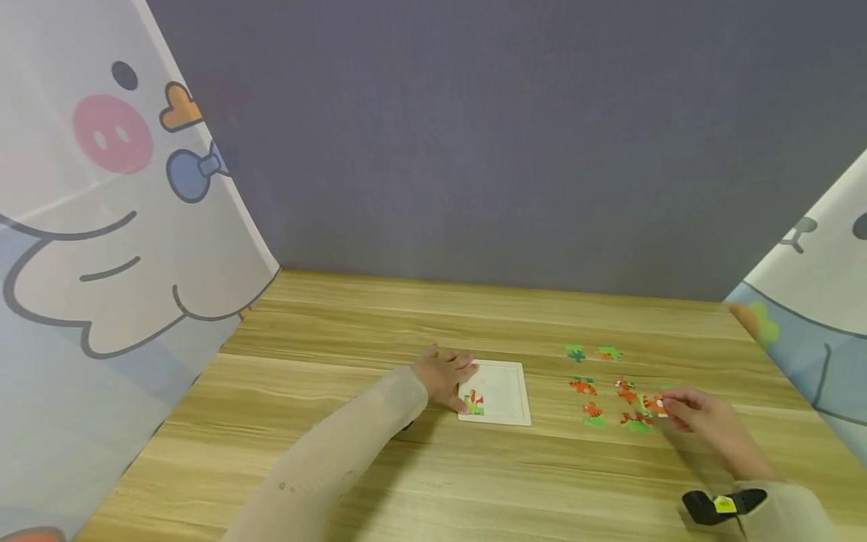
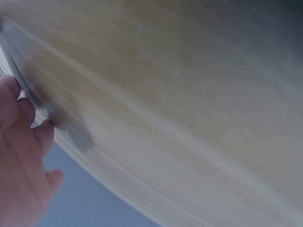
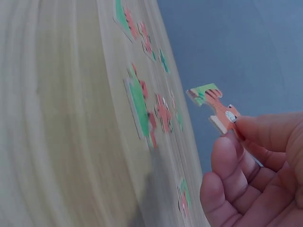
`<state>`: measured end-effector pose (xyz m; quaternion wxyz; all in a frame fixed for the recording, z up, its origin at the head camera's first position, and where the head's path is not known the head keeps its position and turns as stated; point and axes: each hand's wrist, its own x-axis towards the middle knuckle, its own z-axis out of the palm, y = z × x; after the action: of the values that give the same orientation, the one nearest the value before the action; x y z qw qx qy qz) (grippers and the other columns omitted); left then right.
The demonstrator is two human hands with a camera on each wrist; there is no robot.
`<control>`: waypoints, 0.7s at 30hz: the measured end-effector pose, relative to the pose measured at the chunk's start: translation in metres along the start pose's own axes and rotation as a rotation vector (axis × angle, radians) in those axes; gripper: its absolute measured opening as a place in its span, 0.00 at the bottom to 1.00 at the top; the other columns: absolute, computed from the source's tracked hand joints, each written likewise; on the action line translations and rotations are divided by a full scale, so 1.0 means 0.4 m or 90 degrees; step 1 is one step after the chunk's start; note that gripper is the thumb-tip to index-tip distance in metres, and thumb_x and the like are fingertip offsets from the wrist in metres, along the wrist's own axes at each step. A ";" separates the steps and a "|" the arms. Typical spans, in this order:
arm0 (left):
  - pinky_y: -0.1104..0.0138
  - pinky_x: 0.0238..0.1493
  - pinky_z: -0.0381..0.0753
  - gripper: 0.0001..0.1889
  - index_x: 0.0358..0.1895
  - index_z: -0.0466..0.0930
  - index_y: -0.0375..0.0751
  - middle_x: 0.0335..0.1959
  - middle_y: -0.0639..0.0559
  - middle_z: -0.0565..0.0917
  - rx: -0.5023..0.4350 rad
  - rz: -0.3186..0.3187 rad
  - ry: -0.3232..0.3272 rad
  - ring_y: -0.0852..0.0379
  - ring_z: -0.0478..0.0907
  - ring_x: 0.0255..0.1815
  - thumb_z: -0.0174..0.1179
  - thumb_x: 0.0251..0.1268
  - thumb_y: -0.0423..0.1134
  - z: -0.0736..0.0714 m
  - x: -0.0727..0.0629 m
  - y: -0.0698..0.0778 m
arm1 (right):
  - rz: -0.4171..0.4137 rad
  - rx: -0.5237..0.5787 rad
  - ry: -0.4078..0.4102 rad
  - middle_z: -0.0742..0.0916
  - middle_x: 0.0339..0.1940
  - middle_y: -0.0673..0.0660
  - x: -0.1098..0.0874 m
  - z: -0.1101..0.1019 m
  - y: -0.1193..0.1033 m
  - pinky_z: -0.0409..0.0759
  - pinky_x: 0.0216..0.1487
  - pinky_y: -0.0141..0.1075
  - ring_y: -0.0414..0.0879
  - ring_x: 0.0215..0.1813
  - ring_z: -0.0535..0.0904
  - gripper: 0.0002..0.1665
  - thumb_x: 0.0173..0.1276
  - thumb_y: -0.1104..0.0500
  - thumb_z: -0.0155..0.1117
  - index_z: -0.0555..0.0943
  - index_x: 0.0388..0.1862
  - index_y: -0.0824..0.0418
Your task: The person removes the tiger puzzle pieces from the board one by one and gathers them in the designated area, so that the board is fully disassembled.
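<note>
A jigsaw puzzle piece (image 3: 215,105), orange and green with black stripes, is pinched between the thumb and fingers of my right hand (image 1: 701,418). It is held up off the table in the right wrist view. My left hand (image 1: 443,376) rests with spread fingers at the left edge of a white square puzzle tray (image 1: 508,395). One green and orange piece (image 1: 475,405) lies in the tray's near left corner, beside my left thumb. In the left wrist view the left hand (image 2: 21,156) shows only in part, and the tray is mostly out of sight.
Several loose puzzle pieces lie right of the tray, among them a teal and green one (image 1: 575,353) and an orange one with green (image 1: 594,414). The wood-grain table (image 1: 379,324) ends at a grey panel (image 1: 474,150). Cartoon-printed curtains (image 1: 101,226) hang at both sides.
</note>
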<state>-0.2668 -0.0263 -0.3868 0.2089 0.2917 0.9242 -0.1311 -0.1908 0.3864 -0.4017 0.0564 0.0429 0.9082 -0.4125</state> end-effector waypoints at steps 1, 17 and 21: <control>0.54 0.85 0.43 0.47 0.84 0.45 0.63 0.85 0.66 0.43 -0.002 0.000 0.000 0.61 0.46 0.85 0.52 0.66 0.70 0.000 -0.001 0.000 | 0.004 0.001 0.002 0.82 0.30 0.30 -0.001 -0.004 0.004 0.82 0.37 0.27 0.25 0.34 0.79 0.26 0.82 0.60 0.52 0.72 0.58 0.86; 0.54 0.85 0.44 0.46 0.84 0.46 0.62 0.85 0.66 0.45 -0.002 0.011 0.016 0.61 0.47 0.85 0.53 0.66 0.70 0.003 -0.010 0.006 | 0.116 0.041 -0.045 0.83 0.37 0.30 -0.017 -0.059 0.057 0.85 0.41 0.28 0.26 0.34 0.81 0.33 0.83 0.54 0.50 0.68 0.64 0.86; 0.54 0.85 0.44 0.46 0.84 0.46 0.62 0.85 0.66 0.45 -0.004 0.013 0.016 0.61 0.47 0.85 0.53 0.66 0.69 0.001 -0.011 0.009 | 0.125 0.043 -0.048 0.83 0.36 0.31 -0.018 -0.061 0.066 0.86 0.40 0.29 0.27 0.34 0.81 0.31 0.83 0.56 0.50 0.70 0.63 0.86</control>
<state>-0.2614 -0.0259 -0.3854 0.1996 0.3020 0.9241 -0.1222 -0.1820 0.4220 -0.4043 0.1292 0.1176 0.8825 -0.4367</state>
